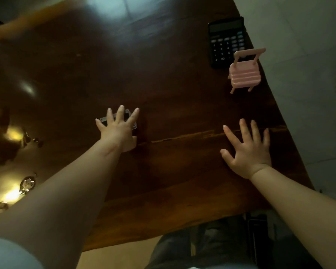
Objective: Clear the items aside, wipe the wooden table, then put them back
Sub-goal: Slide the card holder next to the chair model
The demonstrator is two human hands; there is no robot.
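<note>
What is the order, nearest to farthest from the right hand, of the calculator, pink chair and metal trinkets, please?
From the right hand:
1. Pink chair, just beyond it, near the table's right edge.
2. Calculator, behind the chair.
3. Metal trinkets, far left.

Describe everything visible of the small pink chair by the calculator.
The pink chair is a miniature, plastic-looking piece in pale pink: a ribbed, slatted seat, an open backrest frame with a top rail, and thin splayed legs. It stands upright on the wooden table, close to its right edge. In this view its backrest overlaps the near corner of the black calculator; whether they touch is unclear. Nothing grips it.
</note>
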